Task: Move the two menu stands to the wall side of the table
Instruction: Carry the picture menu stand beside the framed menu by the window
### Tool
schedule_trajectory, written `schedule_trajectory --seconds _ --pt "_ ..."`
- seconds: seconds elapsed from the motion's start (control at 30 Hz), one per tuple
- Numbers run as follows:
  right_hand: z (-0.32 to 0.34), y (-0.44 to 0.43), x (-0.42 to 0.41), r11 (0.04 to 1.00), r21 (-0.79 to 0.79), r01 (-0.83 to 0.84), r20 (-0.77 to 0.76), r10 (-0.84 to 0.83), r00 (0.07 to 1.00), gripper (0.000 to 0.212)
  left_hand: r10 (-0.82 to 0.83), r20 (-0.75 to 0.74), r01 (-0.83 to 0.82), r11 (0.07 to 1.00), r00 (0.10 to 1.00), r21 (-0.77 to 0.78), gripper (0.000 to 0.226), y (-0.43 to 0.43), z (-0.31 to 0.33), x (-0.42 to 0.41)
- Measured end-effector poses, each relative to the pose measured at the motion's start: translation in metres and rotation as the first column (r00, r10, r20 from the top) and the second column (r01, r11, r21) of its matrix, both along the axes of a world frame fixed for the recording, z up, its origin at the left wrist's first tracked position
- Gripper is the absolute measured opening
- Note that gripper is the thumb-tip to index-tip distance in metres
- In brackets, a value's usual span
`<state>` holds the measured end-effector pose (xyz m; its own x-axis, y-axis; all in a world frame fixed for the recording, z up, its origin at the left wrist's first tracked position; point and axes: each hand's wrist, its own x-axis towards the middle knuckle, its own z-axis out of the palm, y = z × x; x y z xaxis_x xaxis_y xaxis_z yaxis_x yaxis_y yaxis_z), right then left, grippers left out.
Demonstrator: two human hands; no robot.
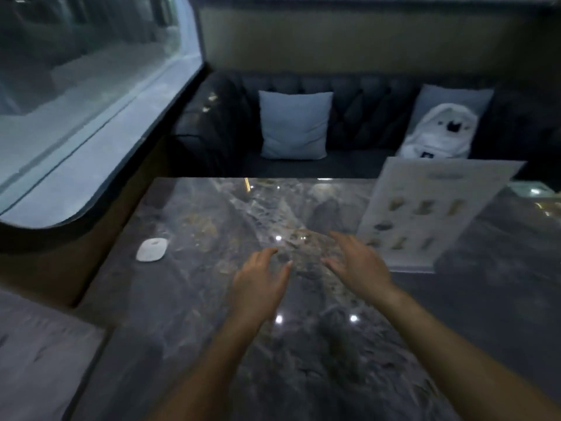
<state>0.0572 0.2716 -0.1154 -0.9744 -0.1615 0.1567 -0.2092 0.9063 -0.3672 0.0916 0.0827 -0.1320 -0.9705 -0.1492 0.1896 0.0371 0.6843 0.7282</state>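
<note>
Standing upright on the dark marble table (188, 299), tilted a little, just right of the right hand (359, 262): one menu stand (431, 214), a clear holder with a pale sheet, rows of small brownish pictures on it, too blurred to read. Only one stand visible. Hovering over the table, left of the stand: both hands, palms down, fingers spread and loose, holding nothing; left hand (261, 282) beside the right, apart. Farther left of the stand, near the window edge: a small white oval thing (152, 250). Behind the stand: a dark sofa (358, 117) with a pale cushion (294, 126) and a white plush toy (440, 132).
</note>
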Motion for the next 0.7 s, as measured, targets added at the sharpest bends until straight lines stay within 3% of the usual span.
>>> schedule_trajectory --seconds 0.27,0.47,0.6,0.7 --pt "-0.005 0.115 0.021 0.959 0.011 0.284 0.008 -0.284 0.959 0.043 -0.219 -0.039 0.217 0.975 0.975 -0.035 0.033 0.086 0.006 -0.042" --pt "-0.012 0.18 0.003 0.819 -0.229 0.526 0.099 -0.518 0.85 0.027 -0.229 0.067 0.235 0.967 0.971 -0.098 0.047 0.126 0.004 -0.081" --pt "-0.012 0.207 -0.022 0.659 -0.425 0.62 0.25 -0.573 0.781 0.045 -0.219 0.103 0.219 0.976 0.97 0.011 0.057 0.142 0.007 -0.1" --pt "-0.012 0.214 -0.04 0.572 -0.595 0.565 0.312 -0.483 0.818 0.067 -0.255 0.092 0.253 0.967 0.963 0.032 0.037 0.149 0.007 -0.109"
